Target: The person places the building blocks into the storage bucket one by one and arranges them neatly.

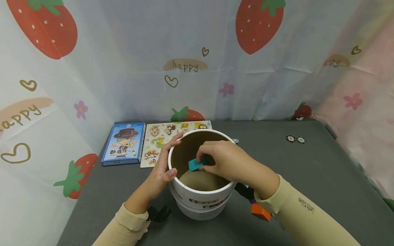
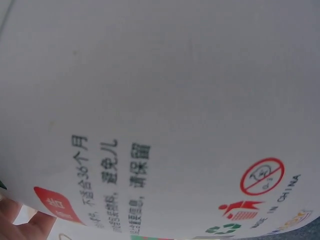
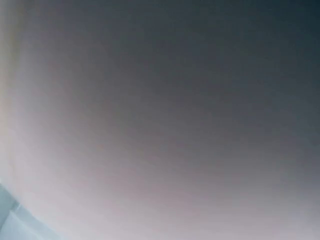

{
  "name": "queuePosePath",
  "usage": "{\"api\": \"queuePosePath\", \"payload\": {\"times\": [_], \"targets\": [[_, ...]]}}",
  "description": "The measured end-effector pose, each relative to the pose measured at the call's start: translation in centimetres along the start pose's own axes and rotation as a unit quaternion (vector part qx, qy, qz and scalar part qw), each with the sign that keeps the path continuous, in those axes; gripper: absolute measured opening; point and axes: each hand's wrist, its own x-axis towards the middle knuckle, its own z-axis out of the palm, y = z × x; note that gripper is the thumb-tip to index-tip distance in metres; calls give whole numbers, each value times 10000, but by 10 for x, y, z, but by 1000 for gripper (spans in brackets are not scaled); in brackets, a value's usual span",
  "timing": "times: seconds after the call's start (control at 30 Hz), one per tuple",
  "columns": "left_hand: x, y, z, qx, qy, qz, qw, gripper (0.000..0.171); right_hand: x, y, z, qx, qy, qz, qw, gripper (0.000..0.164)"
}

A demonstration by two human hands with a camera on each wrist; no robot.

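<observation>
A white round tub (image 1: 201,198) with a brown inside stands on the table in the head view. My left hand (image 1: 158,174) holds its left side, thumb and fingers spread at the rim. In the left wrist view the tub's printed white wall (image 2: 175,100) fills most of the picture, and fingers (image 2: 35,227) show at the lower left. My right hand (image 1: 223,159) reaches in over the rim and pinches a teal block (image 1: 195,164) between thumb and fingers, above the tub's bottom. The right wrist view is a grey blur that hides the hand.
An orange block (image 1: 261,212) lies on the grey table by the right sleeve. Behind the tub are a blue game box (image 1: 124,143) and a board with animal pictures (image 1: 158,143). Two black-and-white chips (image 1: 295,139) lie at the back right. A printed curtain (image 1: 197,89) closes off the back.
</observation>
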Motion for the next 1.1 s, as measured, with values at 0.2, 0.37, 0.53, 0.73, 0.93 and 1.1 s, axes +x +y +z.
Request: {"api": "queuePosePath", "payload": {"times": [0.2, 0.37, 0.53, 0.73, 0.93, 1.1], "targets": [[0, -3, 3, 103, 84, 168, 9998, 81, -8, 1, 1, -32, 569, -132, 9983, 15], [-1, -3, 4, 39, 79, 153, 9998, 82, -34, 9, -5, 431, 2089, -372, 9763, 18], [0, -3, 4, -25, 80, 154, 9998, 82, -78, 39, -11, 324, 2829, 352, 9580, 30], [-2, -5, 6, -28, 84, 130, 9999, 80, -138, 89, 19, 73, 1342, 2438, 9605, 23], [-3, -6, 6, 53, 30, 161, 9999, 80, -187, 115, 58, 4, 295, 3422, 9392, 29], [0, -5, 3, 91, 20, 224, 9997, 82, -203, 122, 70, 152, 231, 3756, 9264, 35]]}}
